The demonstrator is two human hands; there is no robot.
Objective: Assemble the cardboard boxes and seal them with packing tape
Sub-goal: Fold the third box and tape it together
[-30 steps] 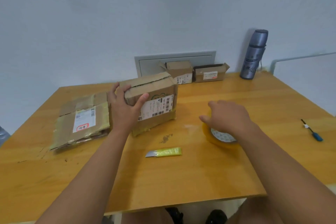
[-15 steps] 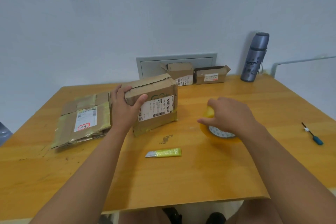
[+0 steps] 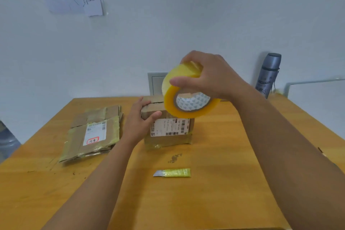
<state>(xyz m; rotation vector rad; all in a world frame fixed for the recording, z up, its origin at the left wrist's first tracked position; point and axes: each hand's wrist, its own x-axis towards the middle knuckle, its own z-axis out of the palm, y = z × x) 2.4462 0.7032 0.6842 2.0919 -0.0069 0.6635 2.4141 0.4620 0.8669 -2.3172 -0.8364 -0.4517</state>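
The surface [image 3: 214,183] is orange-toned wood with a smooth, faintly sheened finish, scuffed and stained in spots. The assembled box [image 3: 169,130] is matt brown corrugated cardboard carrying a white paper label and strips of glossy yellowish tape along its lower edge. The flattened boxes [image 3: 93,132] are the same dull cardboard, crossed by shiny tape and a paper label. The tape roll [image 3: 179,102] is translucent, glossy yellow plastic film wound on a printed paper core. The utility knife [image 3: 172,172] has a yellow-green plastic body and a grey metal blade. The flask [image 3: 267,74] looks like brushed, matt grey metal.
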